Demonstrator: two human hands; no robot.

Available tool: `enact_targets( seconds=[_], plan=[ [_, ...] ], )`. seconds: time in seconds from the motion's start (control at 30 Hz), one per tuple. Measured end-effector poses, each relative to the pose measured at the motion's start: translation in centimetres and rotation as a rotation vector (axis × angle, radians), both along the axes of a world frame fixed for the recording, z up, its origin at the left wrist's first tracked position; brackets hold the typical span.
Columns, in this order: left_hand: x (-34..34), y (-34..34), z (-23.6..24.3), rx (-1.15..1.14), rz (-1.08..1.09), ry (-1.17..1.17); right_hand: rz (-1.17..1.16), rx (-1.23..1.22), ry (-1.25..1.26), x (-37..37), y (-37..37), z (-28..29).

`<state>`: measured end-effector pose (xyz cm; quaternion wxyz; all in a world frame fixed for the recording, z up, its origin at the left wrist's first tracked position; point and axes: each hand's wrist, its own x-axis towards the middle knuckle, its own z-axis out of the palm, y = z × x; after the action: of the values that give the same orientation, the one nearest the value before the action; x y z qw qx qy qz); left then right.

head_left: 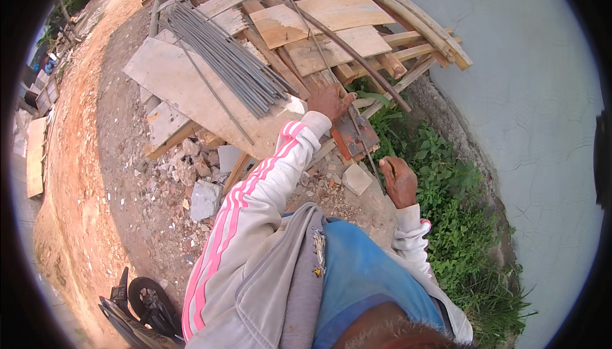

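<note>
A long thin metal rod (361, 140) slants down from the lumber pile toward me. My left hand (329, 101), at the end of a white sleeve with pink stripes, has its fingers curled on the rod at the pile's near edge. Lower right, my right hand (398, 182) is closed around the rod's near end. Beneath the rod, by my left hand, lies a weathered orange-and-gray board (349, 137). A bundle of gray rods (223, 59) rests on a wide plywood sheet (159, 75), left of my left hand. A thicker rusty bar (370, 68) lies to the right.
Planks and boards (319, 17) fill the top. Rubble (197, 170) and a pale block (356, 179) lie below. A gray wall (535, 126) and weeds (452, 215) line the right. A dirt track (76, 158) runs left, with a parked motorcycle (146, 304) at lower left.
</note>
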<state>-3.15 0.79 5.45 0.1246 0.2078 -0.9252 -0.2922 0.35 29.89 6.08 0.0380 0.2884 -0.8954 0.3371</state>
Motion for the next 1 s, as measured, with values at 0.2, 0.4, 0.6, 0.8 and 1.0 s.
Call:
enact_targets(
  seconds=[0.2, 0.4, 0.6, 0.8, 1.0],
  plan=[
    [-3.1, -1.3, -0.8, 0.07, -0.084, -0.178, -0.038, 0.033, 0.215, -7.9, -3.1, 3.6],
    [-3.8, -1.9, -0.9, 0.044, -0.008, -0.319, 0.029, 0.307, 0.303, -21.1, -7.9, -0.6],
    [-4.2, -1.1, -1.3, -0.047, 0.122, -0.344, 0.275, 0.175, -0.429, -27.8, -9.5, -3.3],
    [-6.4, -1.3, -1.4, -0.106, 0.187, -0.369, 0.223, -0.114, -0.37, -24.6, -0.4, -6.4],
    [-8.2, -2.3, -1.5, -0.157, 0.211, -0.383, 0.075, -0.326, -0.783, -16.7, 11.2, -1.1]
  ],
)
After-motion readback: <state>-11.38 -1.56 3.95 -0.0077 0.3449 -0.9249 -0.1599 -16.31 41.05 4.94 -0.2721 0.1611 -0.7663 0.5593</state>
